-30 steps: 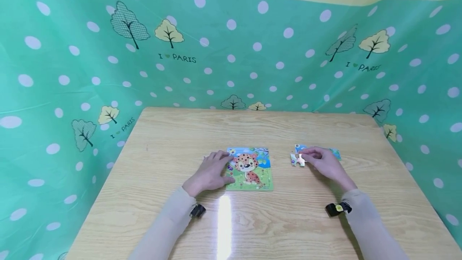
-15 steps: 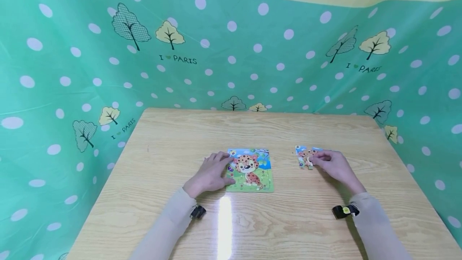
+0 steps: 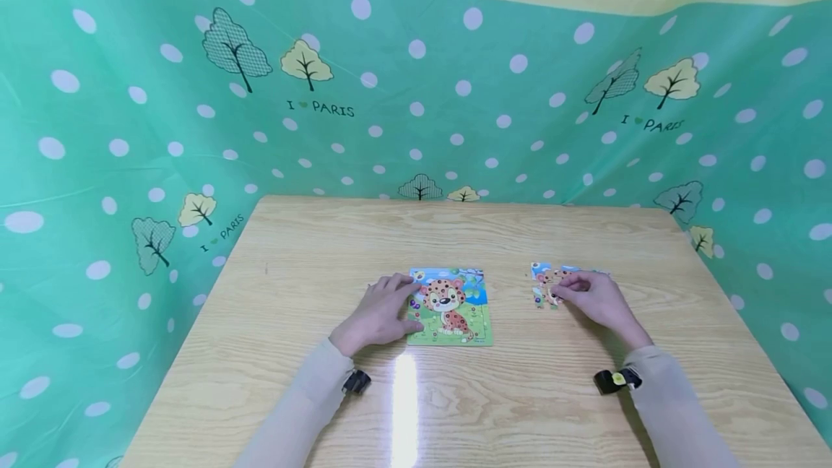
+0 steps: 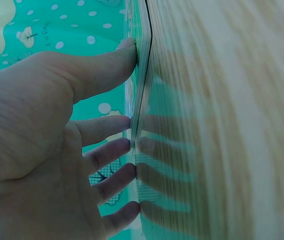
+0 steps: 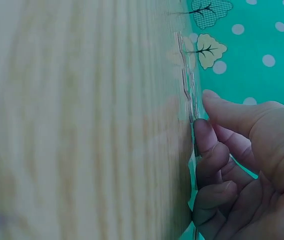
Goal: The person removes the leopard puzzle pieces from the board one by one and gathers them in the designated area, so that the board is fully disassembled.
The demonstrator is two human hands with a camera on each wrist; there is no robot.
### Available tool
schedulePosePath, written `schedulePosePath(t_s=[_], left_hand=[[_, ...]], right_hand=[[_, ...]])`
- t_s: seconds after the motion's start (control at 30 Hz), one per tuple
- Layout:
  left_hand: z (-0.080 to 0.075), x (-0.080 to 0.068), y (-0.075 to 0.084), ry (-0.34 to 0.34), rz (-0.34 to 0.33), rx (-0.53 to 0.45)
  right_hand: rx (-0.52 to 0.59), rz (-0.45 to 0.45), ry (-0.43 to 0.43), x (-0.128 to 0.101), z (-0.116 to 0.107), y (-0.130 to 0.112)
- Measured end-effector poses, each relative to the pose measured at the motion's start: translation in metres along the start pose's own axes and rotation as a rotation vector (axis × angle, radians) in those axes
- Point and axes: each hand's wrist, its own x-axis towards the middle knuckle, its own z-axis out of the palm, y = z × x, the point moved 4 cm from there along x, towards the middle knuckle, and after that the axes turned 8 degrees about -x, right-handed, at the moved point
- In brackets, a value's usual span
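A square puzzle board (image 3: 479,323) with a spotted leopard cub picture lies flat on the table. My left hand (image 3: 380,311) rests at its left side, thumb (image 4: 112,68) and fingertips on the board's edge, fingers loosely spread. To the right lie several jigsaw pieces (image 3: 544,274) showing a matching leopard, with jagged open edges. My right hand (image 3: 596,302) pinches a puzzle piece (image 3: 554,300) between thumb and forefinger, down against the lower part of those pieces. In the right wrist view the other fingers (image 5: 213,200) are curled, and the pinched piece is mostly hidden.
The wooden table (image 3: 481,403) carries a bright light reflection toward the front. A green dotted cloth (image 3: 416,92) with printed trees hangs behind and at both sides. Part of the jigsaw pieces is covered by the right hand. Each wrist wears a black camera band (image 3: 617,380).
My right hand has brought the puzzle piece from left of the other pieces rightward, then slightly down-left, against their lower part. The left hand has stayed on the board.
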Motion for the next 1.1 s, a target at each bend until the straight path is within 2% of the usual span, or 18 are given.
schedulePosePath(t_s=[0.2,0.47,0.73,0.83,0.97,1.1], left_hand=[[-0.001,0.0,0.0,0.002,0.008,0.008],[-0.005,-0.001,-0.001,0.005,0.011,0.046],[0.003,-0.007,-0.003,-0.003,0.0,0.008],[0.004,-0.007,-0.004,0.001,0.005,0.009],[0.002,-0.004,-0.003,0.007,0.012,0.022],[0.003,-0.004,0.0,0.004,0.019,0.017]], right_hand=[[0.07,-0.041,0.003,0.0,0.001,-0.015],[0.129,-0.139,-0.021,0.005,0.019,-0.06],[0.171,-0.248,-0.15,-0.004,0.059,-0.112],[0.194,-0.312,-0.223,-0.007,0.071,-0.137],[0.146,-0.381,-0.298,-0.007,0.081,-0.16],[0.035,-0.396,-0.299,-0.006,0.088,-0.167]])
